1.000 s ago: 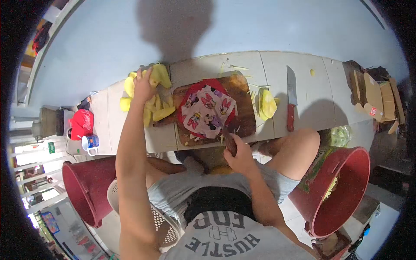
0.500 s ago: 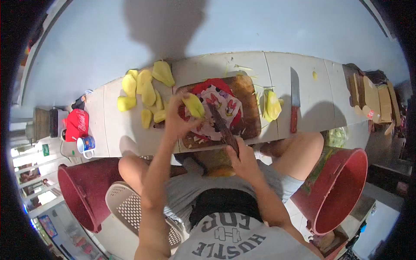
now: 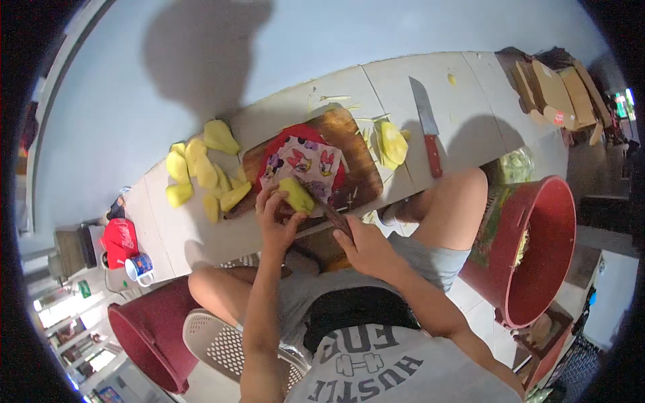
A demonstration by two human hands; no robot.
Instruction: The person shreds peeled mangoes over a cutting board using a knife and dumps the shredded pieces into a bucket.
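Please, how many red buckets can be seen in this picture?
2. One red bucket is below the counter, near the left knee. The other bucket is near the right knee. More could be hidden under the counter.

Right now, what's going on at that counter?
A person seated at the tiled counter holds a pale green-yellow piece of produce in the left hand and a dark-handled knife in the right hand, blade close to the piece. Both are over a patterned cloth on a wooden board. More peeled pieces lie left of the board, others to its right. A red-handled knife lies farther right, untouched.
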